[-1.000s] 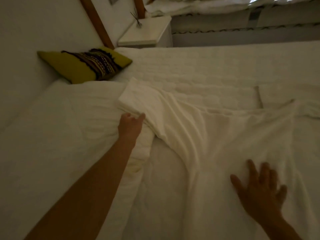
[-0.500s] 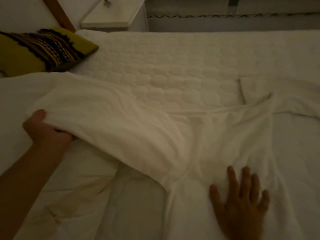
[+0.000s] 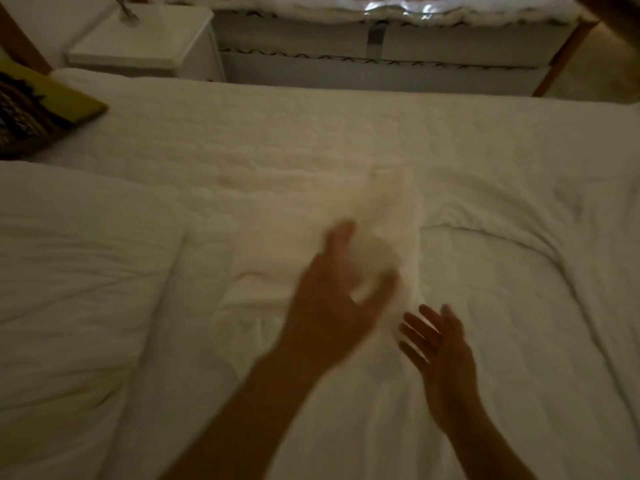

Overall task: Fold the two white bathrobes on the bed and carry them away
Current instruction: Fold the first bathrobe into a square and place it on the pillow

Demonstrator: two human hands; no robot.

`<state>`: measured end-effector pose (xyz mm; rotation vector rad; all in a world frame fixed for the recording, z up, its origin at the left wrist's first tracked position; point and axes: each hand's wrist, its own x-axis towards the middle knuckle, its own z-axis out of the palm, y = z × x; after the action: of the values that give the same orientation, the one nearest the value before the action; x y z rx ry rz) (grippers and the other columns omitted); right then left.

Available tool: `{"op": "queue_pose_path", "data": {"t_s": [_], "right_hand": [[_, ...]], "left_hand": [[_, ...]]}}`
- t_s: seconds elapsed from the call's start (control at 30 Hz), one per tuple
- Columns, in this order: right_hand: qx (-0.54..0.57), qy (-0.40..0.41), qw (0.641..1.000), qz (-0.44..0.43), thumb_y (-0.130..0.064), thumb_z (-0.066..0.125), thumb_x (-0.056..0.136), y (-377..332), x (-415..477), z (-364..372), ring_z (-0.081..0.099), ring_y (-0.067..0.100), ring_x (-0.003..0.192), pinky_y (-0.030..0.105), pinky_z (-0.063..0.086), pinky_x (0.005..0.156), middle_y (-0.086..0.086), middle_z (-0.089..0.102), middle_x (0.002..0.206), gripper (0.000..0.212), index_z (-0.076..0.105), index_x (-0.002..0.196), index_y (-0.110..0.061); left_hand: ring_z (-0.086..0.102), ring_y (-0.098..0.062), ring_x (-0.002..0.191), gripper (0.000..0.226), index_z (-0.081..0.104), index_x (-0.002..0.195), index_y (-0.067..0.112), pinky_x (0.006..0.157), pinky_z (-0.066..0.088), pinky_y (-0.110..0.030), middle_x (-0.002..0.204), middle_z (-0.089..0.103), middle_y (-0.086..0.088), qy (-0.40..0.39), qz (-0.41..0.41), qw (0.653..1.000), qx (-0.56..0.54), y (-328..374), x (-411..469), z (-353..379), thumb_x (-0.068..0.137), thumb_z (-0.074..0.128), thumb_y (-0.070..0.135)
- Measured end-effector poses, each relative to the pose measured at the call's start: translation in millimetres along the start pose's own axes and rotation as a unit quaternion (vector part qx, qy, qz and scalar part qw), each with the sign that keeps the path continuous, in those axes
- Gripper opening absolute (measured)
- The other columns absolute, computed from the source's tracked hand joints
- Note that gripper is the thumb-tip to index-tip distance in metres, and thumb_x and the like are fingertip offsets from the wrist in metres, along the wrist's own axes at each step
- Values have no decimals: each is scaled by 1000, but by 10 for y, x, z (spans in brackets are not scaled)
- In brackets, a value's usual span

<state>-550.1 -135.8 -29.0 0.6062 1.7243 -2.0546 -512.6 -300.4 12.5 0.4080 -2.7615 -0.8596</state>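
Dim light; motion blur on the left side of the grip zone.

- White quilted bed [image 3: 311,133]: it spreads out on all sides of your two hands. A rumpled white duvet [image 3: 69,271] lies well to the left of your grip.
- Second bed with white bedding [image 3: 433,32]: far beyond your grip, across the top of the view.
- White cloth bathrobe [image 3: 393,202]: it lies on the bed directly under and ahead of your hands. A long, narrow part runs from your left hand's grip away from you. The wrinkled remainder spreads toward you, beneath both forearms. Its edges blend into the sheets, so you cannot trace the full outline.
- White square-topped nightstand [image 3: 138,46]: far ahead and left of the grip, beside the bed's far corner.
- Yellow-green cushion with a dark woven band [image 3: 41,109]: well left of the grip, at the bed's edge, partly out of view.
- Your left hand [image 3: 332,306]: raised above the bed and blurred. The thumb and fingers are curled round a bunch of the robe's cloth. White fabric shows between them.
- Your right hand [image 3: 440,344]: just right of the grip and slightly nearer you. The fingers are straight and spread, and it grasps nothing. It is over the robe, but contact with the cloth cannot be judged.
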Motion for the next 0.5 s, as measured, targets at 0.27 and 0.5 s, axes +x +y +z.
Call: {"op": "queue_pose_path", "data": {"t_s": [0.27,0.5], "right_hand": [[-197,-45,975,91,-41,83,74,-279,587,-203,68,22,95,43,57,85,2,72,104,54,68,115,-10],[-234,1,963,-133,-28,85,77,-255,494,-136,71,13,95,36,59,82,-3,71,109,55,62,126,-21]], "left_hand": [[37,-40,143,100,42,150,27,109,28,-65,159,35,-12,-147,16,949,278,-952,-436,170,61,71,63],[59,-37,92,46,63,113,15,73,53,-43,106,59,-11,99,55,978,175,-1566,-621,-287,69,48,17]]}}
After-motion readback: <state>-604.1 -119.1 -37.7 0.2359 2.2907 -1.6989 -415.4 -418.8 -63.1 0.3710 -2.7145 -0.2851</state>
